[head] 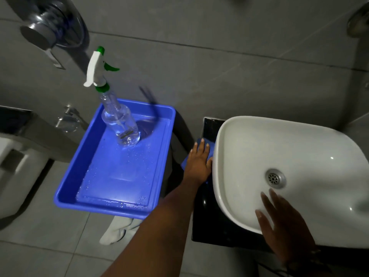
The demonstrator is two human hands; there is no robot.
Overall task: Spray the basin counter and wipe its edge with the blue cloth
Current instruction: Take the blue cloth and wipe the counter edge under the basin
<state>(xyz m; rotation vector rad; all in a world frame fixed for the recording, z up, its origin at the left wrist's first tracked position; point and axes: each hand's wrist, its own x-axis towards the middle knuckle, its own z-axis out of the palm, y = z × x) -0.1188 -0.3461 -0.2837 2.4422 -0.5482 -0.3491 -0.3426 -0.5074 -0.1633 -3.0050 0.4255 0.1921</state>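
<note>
A white basin (289, 148) sits on a black counter (207, 222). My left hand (199, 162) lies flat on the blue cloth (210, 145), pressing it on the counter's left strip beside the basin rim. Only bits of the cloth show around the fingers. My right hand (283, 226) rests with spread fingers on the basin's near rim and holds nothing. A clear spray bottle (117, 118) with a white and green trigger head stands upright in a blue tray (65, 194) to the left.
The tray is wet inside and sits left of the counter. A white sock-clad foot (117, 228) shows below it on the grey tiled floor. A toilet (18, 168) and chrome wall fittings (50, 27) are at far left. The basin drain (275, 177) is open.
</note>
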